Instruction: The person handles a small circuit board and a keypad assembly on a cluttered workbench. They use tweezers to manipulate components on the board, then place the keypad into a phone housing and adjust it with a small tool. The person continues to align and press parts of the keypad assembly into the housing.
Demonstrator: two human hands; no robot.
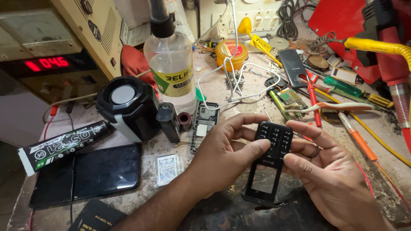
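Both my hands hold a black phone front cover (269,162) with a keypad at its top and an empty screen window below. My left hand (222,154) grips its left side, thumb pressed on the keypad. Along the right edge sits my right hand (329,175), its fingers curled around the cover. The cover is held above the worn bench, tilted slightly. A bare phone frame with circuit parts (204,124) lies on the bench just behind my left hand.
A clear liquid bottle (171,64), a black fan unit (126,105), a glue tube (64,145) and a dark smartphone (90,173) lie left. Tweezers, screwdrivers (355,137), a black phone (293,66), white cable and a yellow tin (231,53) crowd the back right.
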